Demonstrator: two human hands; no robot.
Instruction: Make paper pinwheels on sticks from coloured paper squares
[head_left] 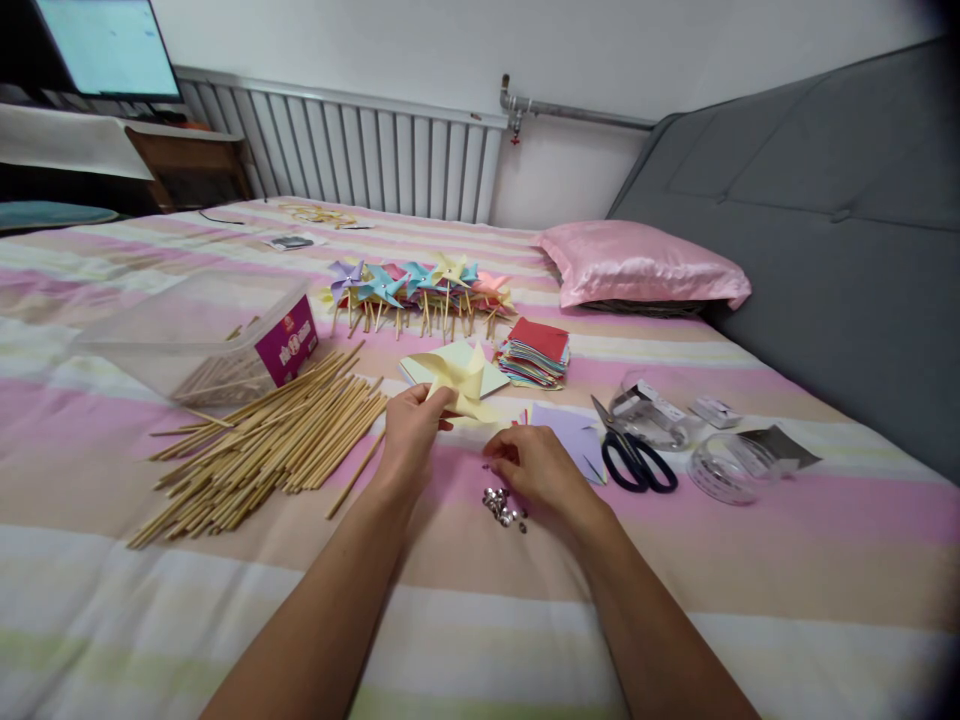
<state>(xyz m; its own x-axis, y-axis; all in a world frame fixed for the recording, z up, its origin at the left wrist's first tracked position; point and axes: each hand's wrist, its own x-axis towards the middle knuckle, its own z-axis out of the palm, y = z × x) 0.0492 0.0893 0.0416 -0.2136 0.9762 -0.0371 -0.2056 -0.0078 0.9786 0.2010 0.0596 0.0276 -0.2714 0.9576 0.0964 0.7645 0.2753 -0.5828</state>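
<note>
Box [142, 370], clear plastic, purple label, wooden sticks inside. Loose sticks [292, 450], heaped beside it on the striped bedcover [480, 620]. Left hand [411, 425]: thumb and fingers closed on the yellow pinwheel [471, 380], which sits above pale paper squares [491, 377]. Mounted pinwheels [384, 286], several colours, grouped beyond. Fasteners [498, 508], silver, small, piled just beside the right hand. Right hand [529, 460]: fingers bent, drawn close together; whether they pinch a fastener cannot be told at this angle. Paper stack [536, 350], red uppermost. Purple sheet [566, 435], flat. Scissors [637, 462], black-handled. Containers [724, 475], clear plastic, farthest right.
</note>
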